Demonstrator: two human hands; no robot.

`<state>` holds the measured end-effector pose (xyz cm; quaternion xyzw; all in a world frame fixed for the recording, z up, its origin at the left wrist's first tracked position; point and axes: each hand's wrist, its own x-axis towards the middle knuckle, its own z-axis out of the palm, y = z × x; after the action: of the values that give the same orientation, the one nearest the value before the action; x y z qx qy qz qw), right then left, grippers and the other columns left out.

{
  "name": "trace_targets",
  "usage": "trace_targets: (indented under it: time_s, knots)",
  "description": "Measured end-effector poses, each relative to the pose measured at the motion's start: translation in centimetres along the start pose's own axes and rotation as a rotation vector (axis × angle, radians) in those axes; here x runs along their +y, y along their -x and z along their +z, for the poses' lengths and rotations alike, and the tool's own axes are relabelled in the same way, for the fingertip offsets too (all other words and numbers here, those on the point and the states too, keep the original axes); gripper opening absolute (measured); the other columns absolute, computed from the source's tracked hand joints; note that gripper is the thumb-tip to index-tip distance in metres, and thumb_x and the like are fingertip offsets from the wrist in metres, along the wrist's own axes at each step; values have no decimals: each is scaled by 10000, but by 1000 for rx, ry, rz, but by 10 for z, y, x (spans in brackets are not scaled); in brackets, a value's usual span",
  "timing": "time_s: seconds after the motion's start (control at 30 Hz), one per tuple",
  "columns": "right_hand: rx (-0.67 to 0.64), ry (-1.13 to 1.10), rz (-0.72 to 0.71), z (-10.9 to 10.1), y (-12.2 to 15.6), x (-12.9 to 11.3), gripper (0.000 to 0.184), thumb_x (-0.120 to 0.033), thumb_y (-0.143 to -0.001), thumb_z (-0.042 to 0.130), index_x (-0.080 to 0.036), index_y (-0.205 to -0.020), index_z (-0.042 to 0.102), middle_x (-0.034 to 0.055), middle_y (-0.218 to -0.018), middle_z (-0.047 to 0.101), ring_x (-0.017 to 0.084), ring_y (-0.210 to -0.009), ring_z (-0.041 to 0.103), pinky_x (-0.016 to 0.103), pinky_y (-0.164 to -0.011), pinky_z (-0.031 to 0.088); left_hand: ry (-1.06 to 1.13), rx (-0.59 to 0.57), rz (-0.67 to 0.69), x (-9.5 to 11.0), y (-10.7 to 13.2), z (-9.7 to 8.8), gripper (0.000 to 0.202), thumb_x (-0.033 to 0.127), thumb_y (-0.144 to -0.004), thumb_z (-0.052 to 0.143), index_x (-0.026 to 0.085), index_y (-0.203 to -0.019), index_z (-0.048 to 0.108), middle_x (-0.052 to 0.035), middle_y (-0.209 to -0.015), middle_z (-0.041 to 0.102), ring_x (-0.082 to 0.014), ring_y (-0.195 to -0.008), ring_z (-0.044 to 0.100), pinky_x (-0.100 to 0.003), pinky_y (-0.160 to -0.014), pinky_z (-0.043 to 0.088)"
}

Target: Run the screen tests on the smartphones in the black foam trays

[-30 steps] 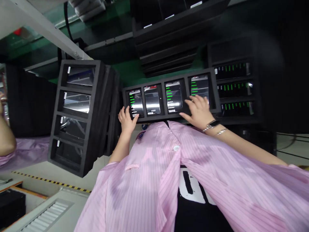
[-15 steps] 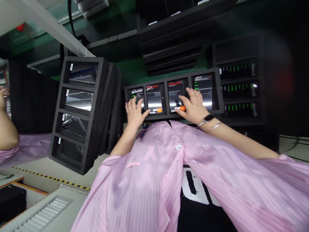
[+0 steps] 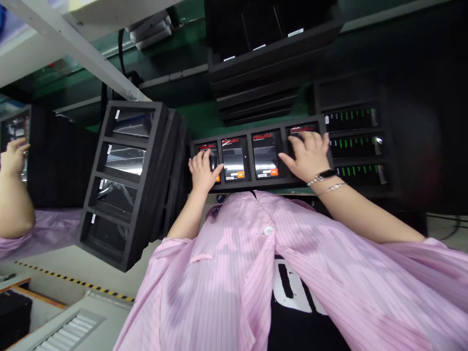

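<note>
Nearest is a pink striped smock (image 3: 219,282), hanging open at 6 o'clock over a black T-shirt (image 3: 292,312). Just past its collar, at 12 o'clock, a black foam tray (image 3: 245,157) holds four phones (image 3: 233,158) side by side, with orange buttons showing on their screens. The left hand (image 3: 203,170) rests over the two leftmost phones, its fingers (image 3: 206,158) spread and open, touching the glass without gripping. The right hand (image 3: 306,156), with a watch (image 3: 325,174) and a bracelet (image 3: 331,189) on its wrist, lies over the rightmost phone and hides most of it; its fingers (image 3: 314,141) are also spread and open.

At 9 o'clock an upright foam rack (image 3: 157,170) holds more phones. At 2 o'clock stands a second rack (image 3: 351,100) of lit screens, and stacked trays (image 3: 256,92) sit beyond at 12. At far 9 o'clock is a co-worker's hand (image 3: 12,157). Hazard tape (image 3: 73,282) and a vent (image 3: 69,334) lie at 7.
</note>
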<state>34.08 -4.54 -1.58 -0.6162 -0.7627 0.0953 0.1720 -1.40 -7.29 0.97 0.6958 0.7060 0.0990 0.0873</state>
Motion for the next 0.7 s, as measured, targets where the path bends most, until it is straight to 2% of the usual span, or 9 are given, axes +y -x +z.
trace_targets:
  time_s: [0.1,0.17,0.27,0.4,0.5,0.53,0.6,0.63,0.7]
  knots:
    - [22,23,82,-6,12,24,644,-593,-1014,433,-116,-1401,627,249,-1419,593,455,-1352,478,828,-1179,131,7,-40,-46,-20,8,-4,744,585,-1010,554,172,-1613,417,-204,-1538,580,-353,-1455,523,-678,-1311,133]
    - [30,49,98,-6,15,26,625,-625,-1008,436,-153,-1340,677,239,-1452,570,470,-1372,456,841,-1173,113,-21,-30,-43,-19,9,-3,702,590,-990,589,202,-1567,494,-203,-1603,514,-388,-1530,427,-720,-1298,84]
    - [30,50,74,-1,13,6,698,-641,-1018,421,-133,-1464,595,248,-1475,557,466,-1398,445,834,-1188,101,-40,-20,29,5,5,4,704,618,-954,634,215,-1526,555,-192,-1671,424,-417,-1584,317,-727,-1299,51]
    - [-38,9,-90,11,3,-37,703,-623,-1035,401,-140,-1529,532,225,-1548,527,449,-1476,383,816,-1216,66,-5,-94,195,49,-4,16,706,637,-950,636,233,-1524,563,-157,-1650,465,-389,-1553,373,-665,-1332,86]
    - [-148,-39,-190,15,-3,-54,615,-543,-1067,346,-153,-1483,578,189,-1400,655,403,-1370,505,816,-1224,25,16,-172,289,65,-10,21,582,628,-987,582,246,-1420,654,-141,-1553,577,-363,-1483,472,-666,-1337,43]
    - [-166,-43,-198,14,-5,-55,582,-522,-1072,336,-163,-1428,626,180,-1379,669,399,-1361,514,817,-1224,19,27,-182,300,65,-11,21,563,621,-998,568,252,-1413,657,-134,-1531,598,-352,-1473,486,-663,-1338,28]
    - [-147,-24,-173,10,-5,-48,546,-528,-1065,359,-182,-1308,704,180,-1465,613,422,-1425,452,817,-1222,36,44,-147,265,57,-11,19,581,608,-998,578,256,-1459,620,-130,-1550,581,-341,-1495,462,-643,-1344,33]
    - [-119,-9,-143,7,-3,-41,546,-547,-1055,385,-183,-1299,712,186,-1523,563,441,-1460,405,816,-1218,53,47,-109,226,50,-10,16,619,605,-988,597,250,-1495,587,-137,-1577,554,-343,-1516,434,-632,-1345,53]
    - [-56,11,-52,0,3,-24,607,-575,-1033,427,-152,-1412,644,222,-1561,507,463,-1465,383,823,-1205,79,42,-30,124,32,-4,12,704,609,-969,624,221,-1548,527,-166,-1614,503,-358,-1541,394,-628,-1338,100]
